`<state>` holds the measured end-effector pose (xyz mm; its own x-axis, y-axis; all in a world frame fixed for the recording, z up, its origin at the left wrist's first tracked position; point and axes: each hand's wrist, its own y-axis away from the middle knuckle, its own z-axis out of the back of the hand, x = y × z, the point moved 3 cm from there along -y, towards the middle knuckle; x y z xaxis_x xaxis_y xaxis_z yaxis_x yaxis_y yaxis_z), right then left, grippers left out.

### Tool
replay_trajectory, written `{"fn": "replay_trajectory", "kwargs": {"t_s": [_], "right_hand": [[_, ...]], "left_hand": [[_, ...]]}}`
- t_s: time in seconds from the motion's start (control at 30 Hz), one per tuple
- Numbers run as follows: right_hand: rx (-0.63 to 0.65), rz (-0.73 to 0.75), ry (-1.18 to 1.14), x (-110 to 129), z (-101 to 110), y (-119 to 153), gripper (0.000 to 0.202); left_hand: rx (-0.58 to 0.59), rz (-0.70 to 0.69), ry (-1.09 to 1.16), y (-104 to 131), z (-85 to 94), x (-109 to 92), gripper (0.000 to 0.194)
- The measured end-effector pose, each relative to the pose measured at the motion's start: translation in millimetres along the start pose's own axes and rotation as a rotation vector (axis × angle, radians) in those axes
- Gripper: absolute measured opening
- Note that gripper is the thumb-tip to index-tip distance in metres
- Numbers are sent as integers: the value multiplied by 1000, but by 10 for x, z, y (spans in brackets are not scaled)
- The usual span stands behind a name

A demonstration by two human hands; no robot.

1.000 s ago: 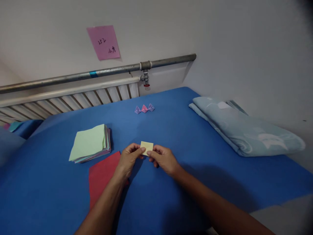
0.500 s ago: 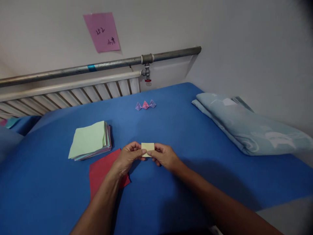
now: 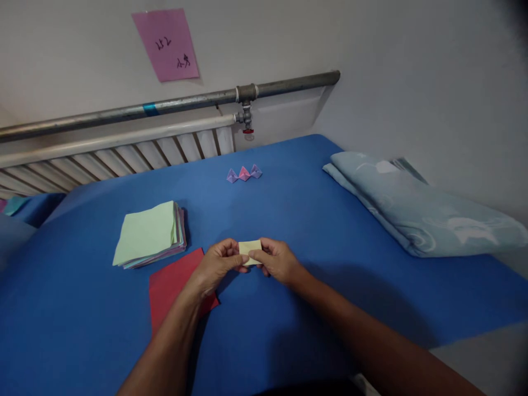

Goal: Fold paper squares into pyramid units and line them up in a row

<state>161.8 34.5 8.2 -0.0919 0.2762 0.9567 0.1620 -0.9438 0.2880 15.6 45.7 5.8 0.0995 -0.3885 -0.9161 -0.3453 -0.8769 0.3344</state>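
Observation:
Between my two hands is a small folded piece of pale yellow paper (image 3: 250,246), held above the blue surface. My left hand (image 3: 220,264) pinches its left side, thumb on the face and fingers behind. On the right side my right hand (image 3: 279,260) grips it the same way, and the two thumb tips nearly meet. The fingers behind the paper are partly hidden. Under my left wrist and forearm lies a red sheet of paper (image 3: 173,283). To its upper left sits a stack of coloured paper (image 3: 146,232) with light green on top.
Three small folded paper shapes (image 3: 244,174), purple and pink, stand in a row farther back. A folded light blue blanket (image 3: 412,209) lies at the right against the wall. Behind the blue surface run a radiator (image 3: 157,154) and a metal pipe (image 3: 190,103) with a red-handled valve.
The view has shifted slightly, so the background sits a little higher and further left. My right thumb has moved slightly up on the yellow paper; both hands keep their grip.

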Motion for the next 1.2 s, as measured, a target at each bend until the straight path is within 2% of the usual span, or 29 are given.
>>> {"fn": "replay_trajectory", "kwargs": {"t_s": [0.37,0.6,0.7,0.77,0.83,0.9,0.97,1.1,1.2], "right_hand": [[-41,10,-89,3,13,-15,5],[-24,-4,-56,-23,19,-44,6],[-21,54,26,-61,21,-55,9],[-91,193,198,-71,50,-58,11],[-173,420,450,-54,80,-46,16],[-198,648,693,-36,85,-30,18],[-166,801,881,-31,77,-31,18],[-185,941,1172,-24,51,-66,18],[-242,1020,1276,-30,9,-64,24]], "left_hand": [[24,16,31,5,-6,-18,32],[-59,20,-23,4,3,-12,34],[-61,-17,-69,-12,-5,-8,30],[-66,-82,-114,-26,6,-3,27],[-117,-194,-205,-33,44,-7,26],[-200,-336,-397,-26,90,-23,29],[-269,-507,-659,-10,110,-49,30],[-268,-821,-1129,15,52,-63,23],[-228,-906,-1325,21,10,-25,17]]}}
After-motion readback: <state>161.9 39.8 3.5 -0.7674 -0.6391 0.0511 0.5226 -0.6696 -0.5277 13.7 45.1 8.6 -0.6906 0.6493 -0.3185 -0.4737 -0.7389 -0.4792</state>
